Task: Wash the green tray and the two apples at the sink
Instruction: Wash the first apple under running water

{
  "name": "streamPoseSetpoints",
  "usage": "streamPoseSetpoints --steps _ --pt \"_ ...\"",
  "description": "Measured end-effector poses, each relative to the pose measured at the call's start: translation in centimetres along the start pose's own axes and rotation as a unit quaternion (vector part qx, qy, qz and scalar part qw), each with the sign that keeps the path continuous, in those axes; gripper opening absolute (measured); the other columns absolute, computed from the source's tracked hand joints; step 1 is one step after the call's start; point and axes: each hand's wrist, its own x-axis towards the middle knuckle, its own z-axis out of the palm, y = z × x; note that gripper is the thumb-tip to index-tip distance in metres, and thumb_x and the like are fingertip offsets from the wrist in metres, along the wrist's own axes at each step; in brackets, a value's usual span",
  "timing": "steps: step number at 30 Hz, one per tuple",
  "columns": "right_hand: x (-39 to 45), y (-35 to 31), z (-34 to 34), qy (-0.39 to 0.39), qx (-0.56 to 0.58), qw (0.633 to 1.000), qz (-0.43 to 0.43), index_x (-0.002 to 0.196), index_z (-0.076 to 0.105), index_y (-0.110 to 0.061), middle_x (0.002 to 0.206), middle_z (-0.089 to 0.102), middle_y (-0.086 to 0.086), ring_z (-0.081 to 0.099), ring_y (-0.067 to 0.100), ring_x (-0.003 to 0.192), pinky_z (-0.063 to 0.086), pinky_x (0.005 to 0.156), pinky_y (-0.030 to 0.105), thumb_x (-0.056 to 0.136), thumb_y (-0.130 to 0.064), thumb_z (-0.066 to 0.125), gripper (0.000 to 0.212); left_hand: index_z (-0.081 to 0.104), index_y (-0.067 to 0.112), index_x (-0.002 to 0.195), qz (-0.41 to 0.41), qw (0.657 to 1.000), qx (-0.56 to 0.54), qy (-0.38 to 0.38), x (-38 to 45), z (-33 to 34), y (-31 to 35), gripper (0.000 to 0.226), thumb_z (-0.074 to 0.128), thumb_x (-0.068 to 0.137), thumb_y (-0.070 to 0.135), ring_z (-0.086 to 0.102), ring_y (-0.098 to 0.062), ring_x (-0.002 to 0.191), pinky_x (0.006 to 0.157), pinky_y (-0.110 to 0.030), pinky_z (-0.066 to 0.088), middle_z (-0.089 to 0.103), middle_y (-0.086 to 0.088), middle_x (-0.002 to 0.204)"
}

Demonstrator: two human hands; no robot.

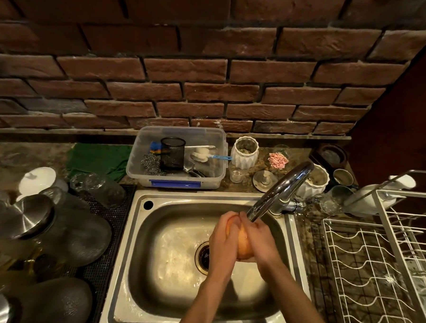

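Note:
Over the steel sink [142, 241], just under the faucet spout [278, 195], both my hands wrap around a pale orange-pink apple [243, 246]. My left hand [222, 242] grips its left side and my right hand [259, 240] grips its right side, so only a strip of the fruit shows between them. The drain [203, 258] lies just left of the hands. No green tray and no second apple are in view.
A clear plastic tub [177, 160] of scrubbers and brushes stands behind the sink, a green cloth [96, 158] to its left. Glass jars and steel lids [32, 220] crowd the left counter. A white wire dish rack [385, 263] fills the right. Ceramic jars [244, 151] stand near the faucet.

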Motion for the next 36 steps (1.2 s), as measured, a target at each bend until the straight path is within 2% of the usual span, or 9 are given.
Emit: streamPoseSetpoints --steps 4,8,11,18,21,26,28,32,36 --pt "-1.7 1.5 1.0 0.078 -0.167 0.954 -0.238 0.117 0.059 -0.021 0.120 0.056 0.002 0.060 0.013 0.102 0.052 0.090 0.033 0.096 -0.050 0.050 0.037 0.075 0.029 0.094 -0.159 0.965 -0.210 -0.014 1.3 0.0 0.6 0.018 0.060 0.091 0.038 0.070 -0.018 0.093 0.071 -0.027 0.056 0.075 -0.002 0.096" --pt "-2.5 3.4 0.2 0.034 -0.217 0.911 -0.350 0.142 0.043 -0.025 0.134 0.037 -0.009 0.051 0.010 0.117 0.051 0.097 0.028 0.091 -0.067 0.040 0.066 0.072 0.013 0.118 -0.294 0.905 -0.296 -0.086 1.7 -1.6 1.0 0.058 0.084 0.071 0.045 0.068 -0.032 0.112 0.096 -0.045 0.056 0.072 -0.018 0.118" --pt "-2.3 3.9 -0.3 0.039 -0.255 0.886 -0.386 0.143 0.042 -0.030 0.132 0.038 -0.012 0.049 0.008 0.117 0.048 0.096 0.025 0.090 -0.071 0.037 0.067 0.069 0.010 0.123 -0.308 0.891 -0.314 -0.115 1.8 -2.1 1.2 0.069 0.089 0.066 0.043 0.068 -0.033 0.113 0.092 -0.045 0.058 0.070 -0.020 0.122" --pt "-1.4 2.9 1.2 0.137 -0.045 0.953 -0.267 0.117 0.064 -0.030 0.115 0.063 -0.007 0.062 0.014 0.108 0.054 0.093 0.039 0.101 -0.037 0.048 0.024 0.076 0.032 0.102 -0.117 0.970 -0.211 -0.041 0.3 0.1 1.4 0.020 0.063 0.089 0.041 0.068 -0.025 0.111 0.089 -0.034 0.058 0.074 -0.006 0.110" --pt "-0.6 1.7 0.9 0.075 0.065 0.987 -0.129 0.110 0.067 -0.026 0.107 0.070 0.005 0.066 0.026 0.104 0.055 0.094 0.048 0.102 -0.031 0.049 0.021 0.070 0.052 0.096 -0.049 0.985 -0.164 -0.014 0.0 0.4 1.2 0.019 0.058 0.097 0.036 0.067 -0.012 0.107 0.084 -0.024 0.056 0.071 0.006 0.112" --pt "-0.3 0.7 0.1 -0.040 0.173 0.983 0.050 0.113 0.066 -0.025 0.112 0.069 0.012 0.066 0.033 0.105 0.057 0.088 0.058 0.093 -0.047 0.058 0.031 0.058 0.071 0.098 0.013 0.997 -0.082 -0.003 -0.6 0.1 0.9 0.031 0.062 0.094 0.040 0.058 0.012 0.105 0.069 -0.007 0.051 0.059 0.037 0.111" --pt "-0.2 0.9 0.3 -0.032 0.130 0.990 0.038 0.114 0.063 -0.028 0.112 0.068 0.008 0.066 0.030 0.104 0.058 0.088 0.055 0.091 -0.052 0.059 0.034 0.060 0.067 0.100 0.011 0.996 -0.082 0.015 -0.6 0.0 0.3 0.030 0.060 0.096 0.038 0.061 0.008 0.105 0.071 -0.007 0.052 0.061 0.033 0.112" --pt "-0.6 1.8 1.1 0.053 -0.056 0.989 -0.124 0.105 0.062 -0.032 0.094 0.071 -0.003 0.069 0.011 0.086 0.057 0.073 0.028 0.087 -0.069 0.046 0.045 0.074 0.040 0.098 -0.032 0.993 -0.103 0.049 0.4 -0.2 0.1 0.017 0.059 0.096 0.031 0.069 -0.009 0.099 0.089 -0.031 0.057 0.074 0.013 0.100" --pt "-1.1 2.1 0.6 0.073 -0.115 0.974 -0.180 0.118 0.059 -0.035 0.104 0.068 -0.001 0.067 0.012 0.094 0.055 0.079 0.026 0.089 -0.066 0.038 0.047 0.076 0.027 0.090 -0.074 0.992 -0.104 -0.013 1.1 -0.3 1.1 0.021 0.057 0.092 0.035 0.071 -0.018 0.092 0.086 -0.039 0.058 0.076 0.003 0.090"
